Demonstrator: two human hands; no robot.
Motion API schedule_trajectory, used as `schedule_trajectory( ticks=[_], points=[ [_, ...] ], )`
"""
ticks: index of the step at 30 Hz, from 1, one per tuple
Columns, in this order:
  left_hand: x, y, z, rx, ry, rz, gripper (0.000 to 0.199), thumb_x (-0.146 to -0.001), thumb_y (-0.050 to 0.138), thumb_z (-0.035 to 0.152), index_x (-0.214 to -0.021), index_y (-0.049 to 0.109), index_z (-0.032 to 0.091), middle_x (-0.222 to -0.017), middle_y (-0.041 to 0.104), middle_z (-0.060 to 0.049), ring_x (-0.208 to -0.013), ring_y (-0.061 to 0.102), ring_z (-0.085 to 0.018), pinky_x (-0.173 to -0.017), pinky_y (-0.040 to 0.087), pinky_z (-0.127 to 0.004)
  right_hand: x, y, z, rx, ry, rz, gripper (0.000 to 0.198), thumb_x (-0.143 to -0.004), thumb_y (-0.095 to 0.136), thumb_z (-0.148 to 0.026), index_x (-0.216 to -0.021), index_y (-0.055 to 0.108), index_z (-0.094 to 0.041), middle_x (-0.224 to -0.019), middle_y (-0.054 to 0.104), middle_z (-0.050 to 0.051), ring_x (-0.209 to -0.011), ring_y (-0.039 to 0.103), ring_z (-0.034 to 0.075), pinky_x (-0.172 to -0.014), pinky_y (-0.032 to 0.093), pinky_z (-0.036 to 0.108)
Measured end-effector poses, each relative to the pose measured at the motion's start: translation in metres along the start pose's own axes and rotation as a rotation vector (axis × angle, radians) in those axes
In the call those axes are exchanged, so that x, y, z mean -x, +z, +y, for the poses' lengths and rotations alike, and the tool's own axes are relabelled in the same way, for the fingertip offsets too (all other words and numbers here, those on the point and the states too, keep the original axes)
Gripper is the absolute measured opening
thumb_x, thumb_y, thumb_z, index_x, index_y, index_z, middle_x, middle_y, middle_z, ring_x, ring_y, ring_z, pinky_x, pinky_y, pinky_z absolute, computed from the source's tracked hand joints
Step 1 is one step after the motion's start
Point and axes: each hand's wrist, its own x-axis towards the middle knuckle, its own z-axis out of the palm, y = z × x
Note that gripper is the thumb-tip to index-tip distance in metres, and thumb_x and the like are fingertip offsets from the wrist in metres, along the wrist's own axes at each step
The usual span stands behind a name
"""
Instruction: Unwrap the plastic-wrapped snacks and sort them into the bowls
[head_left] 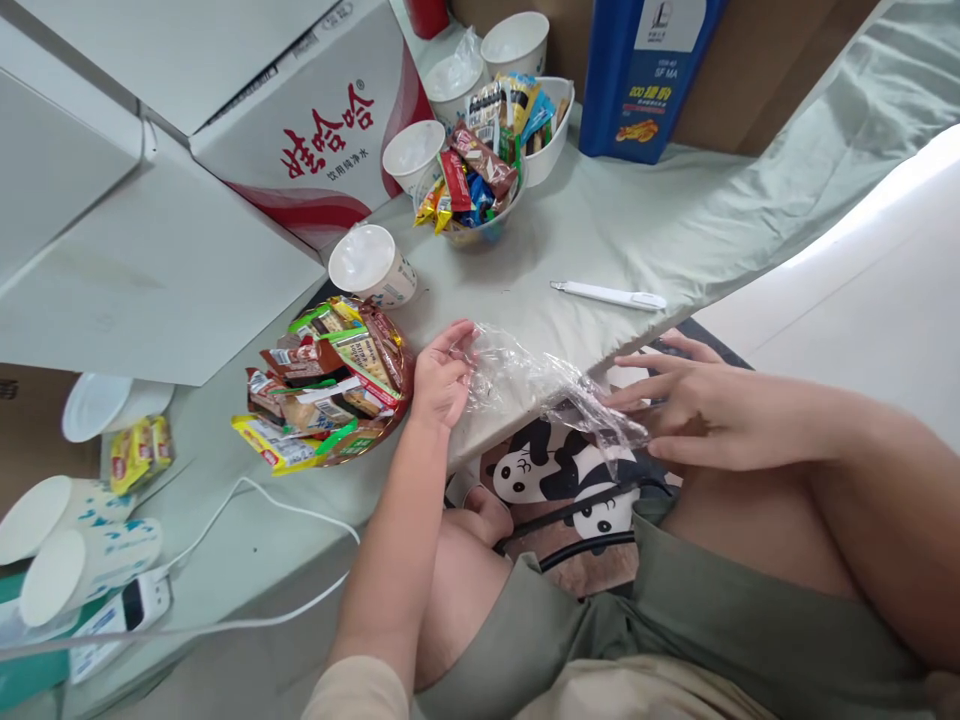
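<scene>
A crumpled clear plastic bag (525, 372) stretches across the table's front edge between my two hands. My left hand (444, 375) is closed, its thumb and fingers pinching the bag's left end. At the other end, my right hand (686, 400) has its fingers stretched out and apart, with the twisted plastic at its fingertips and thumb; I see no firm grip there. Left of my left hand stands a round bowl (401, 400) heaped with wrapped snacks. A white utility knife (609, 296) lies on the cloth beyond the bag.
Behind are paper cups (390, 280), a clear bowl of snacks (484, 232), a white bowl (555, 150), a blue jug (626, 90) and a white carton (315, 120). A white cable (300, 500) and power strip (120, 625) lie at left. A panda-patterned stool (577, 560) is below.
</scene>
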Motion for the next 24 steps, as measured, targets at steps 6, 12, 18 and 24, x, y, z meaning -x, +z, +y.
schedule_trajectory(
  ticks=[6,12,18,24],
  points=[
    [0.013,0.008,0.008,0.002,-0.007,-0.144,0.045,-0.049,0.06,-0.001,-0.082,0.079,0.022,-0.12,0.069,-0.003,-0.101,0.069,-0.017,-0.068,0.05,-0.02,-0.034,-0.002,-0.007,-0.161,0.222,0.446,0.029,-0.084,0.064,-0.047,-0.1,0.075,-0.026,-0.106,0.077,0.007,-0.095,0.071,0.025,-0.092,0.056,0.046],
    [0.027,0.016,0.033,-0.063,0.116,-0.343,0.041,-0.052,0.062,0.0,-0.082,0.08,0.023,-0.114,0.068,-0.003,-0.087,0.069,-0.015,-0.066,0.049,-0.023,-0.083,0.025,-0.023,-0.111,0.299,0.279,0.029,-0.076,0.069,-0.027,-0.104,0.077,-0.025,-0.1,0.079,0.007,-0.096,0.073,0.028,-0.087,0.056,0.042],
    [0.026,0.017,0.05,0.014,0.286,-0.159,0.039,-0.066,0.08,0.02,-0.103,0.07,0.029,-0.133,0.062,-0.003,-0.13,0.059,-0.027,-0.097,0.051,-0.034,-0.084,0.01,-0.019,-0.47,0.464,0.552,0.019,-0.078,0.057,-0.018,-0.083,0.075,-0.02,-0.078,0.076,0.004,-0.068,0.072,0.018,-0.064,0.055,0.031],
    [0.035,0.039,0.017,0.182,-0.132,-0.339,0.078,-0.054,0.084,0.072,-0.113,0.066,0.024,-0.133,0.066,-0.015,-0.136,0.055,-0.036,-0.1,0.051,-0.045,-0.088,0.01,-0.021,-0.981,0.494,0.688,0.027,-0.083,0.055,-0.024,-0.102,0.074,-0.021,-0.085,0.077,0.006,-0.078,0.076,0.02,-0.054,0.051,0.025]
  ],
)
